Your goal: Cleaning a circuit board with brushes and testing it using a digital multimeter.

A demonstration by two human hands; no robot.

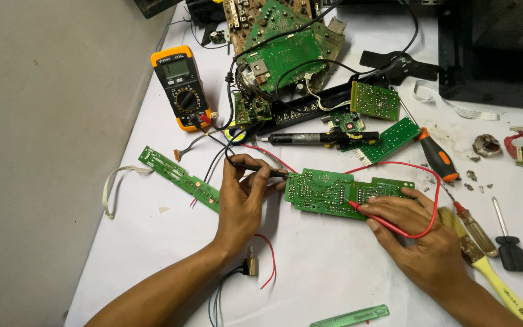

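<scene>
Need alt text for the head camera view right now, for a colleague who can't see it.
Two bare hands press meter probes onto a green circuit board on a white table: the left hand holds the black probe at the board's left edge, the right hand the red probe near its middle. An orange meter, more boards, screwdrivers and a brush lie around.

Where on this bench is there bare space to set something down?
Bare cloth lies between the forearms, below the green circuit board, and left of the long narrow board. Above, around the multimeter and soldering iron, it is crowded.
</scene>
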